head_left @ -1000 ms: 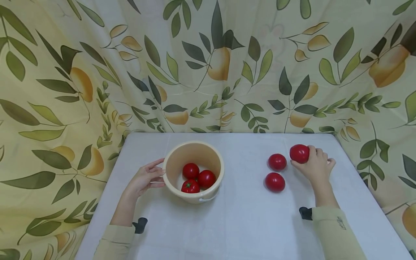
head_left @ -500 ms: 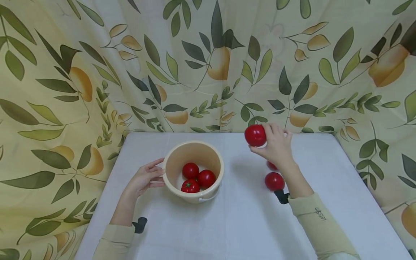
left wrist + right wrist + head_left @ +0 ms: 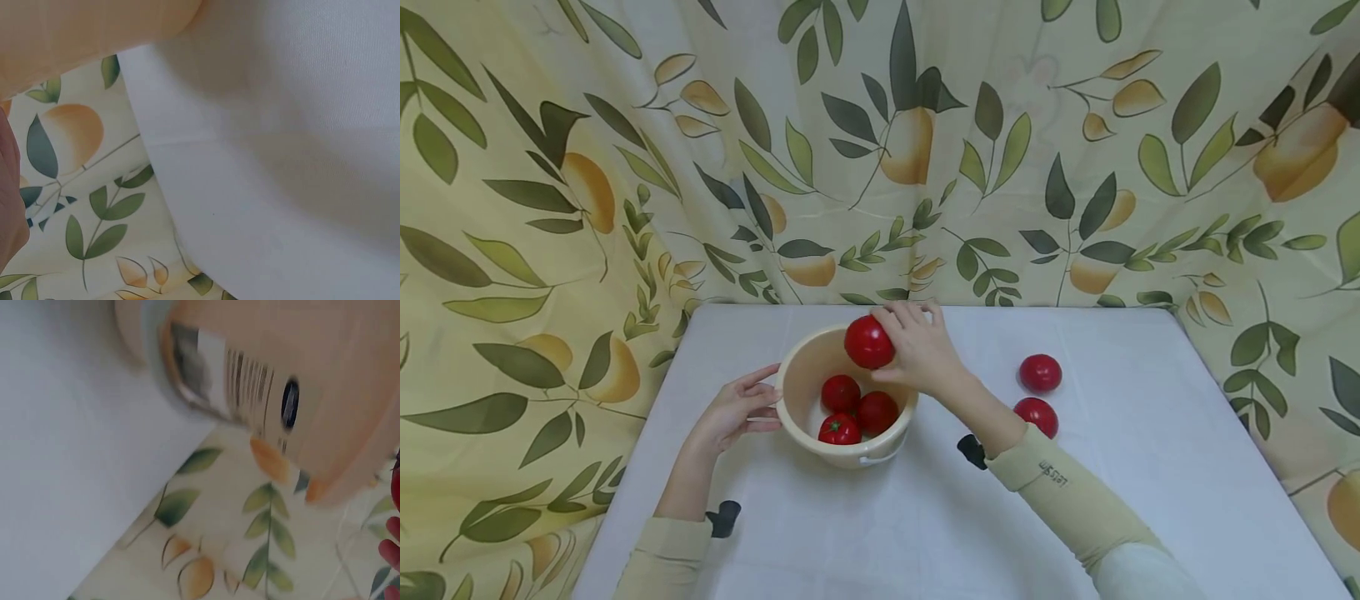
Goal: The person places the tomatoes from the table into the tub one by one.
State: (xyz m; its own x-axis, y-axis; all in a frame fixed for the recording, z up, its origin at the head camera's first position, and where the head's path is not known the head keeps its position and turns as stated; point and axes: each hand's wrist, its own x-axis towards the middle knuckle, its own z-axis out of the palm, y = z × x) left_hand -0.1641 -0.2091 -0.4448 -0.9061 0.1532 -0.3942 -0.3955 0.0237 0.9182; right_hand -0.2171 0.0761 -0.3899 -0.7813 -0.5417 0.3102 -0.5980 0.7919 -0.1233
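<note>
A cream bucket (image 3: 801, 447) stands on the table, with several red tomatoes inside, one of them a tomato (image 3: 839, 429) showing a green stem end. My right hand (image 3: 919, 346) grips another red tomato (image 3: 867, 342) above the bucket's back right rim. In the right wrist view, fingertips (image 3: 390, 553) and part of that tomato (image 3: 396, 484) show at the right edge. My left hand (image 3: 737, 412) touches the bucket's left side with its fingers extended. The left wrist view shows only a strip of this hand (image 3: 9, 194) below the bucket wall (image 3: 94, 31).
To the right on the white table (image 3: 880, 542) lie two tomatoes: a farther one (image 3: 1040, 373) and a nearer one (image 3: 1037, 412), partly covered by the right forearm. A leaf-and-fruit patterned curtain (image 3: 865, 233) hangs behind the table. The bucket bears a barcode label (image 3: 250, 384).
My right hand has carried its tomato from the table's right side leftward to over the bucket. My left hand and the bucket have stayed in place.
</note>
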